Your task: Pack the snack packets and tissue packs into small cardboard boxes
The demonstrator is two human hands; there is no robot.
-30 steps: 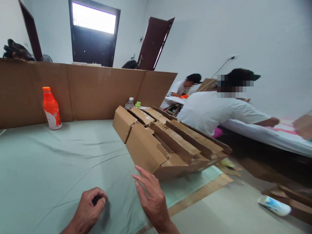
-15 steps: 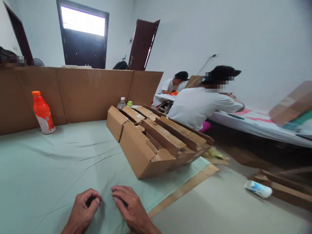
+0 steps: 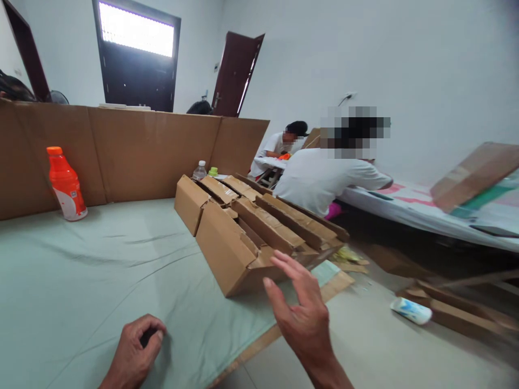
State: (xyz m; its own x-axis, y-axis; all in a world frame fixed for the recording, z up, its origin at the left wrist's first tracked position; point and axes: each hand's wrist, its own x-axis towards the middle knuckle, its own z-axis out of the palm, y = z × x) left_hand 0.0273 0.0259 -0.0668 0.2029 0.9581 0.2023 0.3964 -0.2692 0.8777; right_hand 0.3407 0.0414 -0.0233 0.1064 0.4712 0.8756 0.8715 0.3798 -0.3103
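My left hand (image 3: pixel 135 348) rests on the pale green cloth (image 3: pixel 101 286) near the table's front. Its fingers are loosely curled with the thumb close to the forefinger, and I see nothing in the hollow. My right hand (image 3: pixel 304 313) is raised off the cloth, fingers apart and holding nothing. It reaches toward the near right corner of a brown cardboard box divider (image 3: pixel 225 251), which has several long open slots. Its fingertips overlap that corner in the picture; whether they touch it I cannot tell.
An orange bottle (image 3: pixel 67 183) stands at the left before a tall cardboard screen (image 3: pixel 133 156). A clear bottle (image 3: pixel 200 170) sits behind the divider. At right, a person in white (image 3: pixel 312 178) leans over another table. A white cylinder (image 3: pixel 411 311) lies near an open carton (image 3: pixel 458 308).
My right hand has lifted from the cloth and moved right and forward to the divider's near corner, its fingers spreading. My left hand stays about where it was. The view has shifted slightly.
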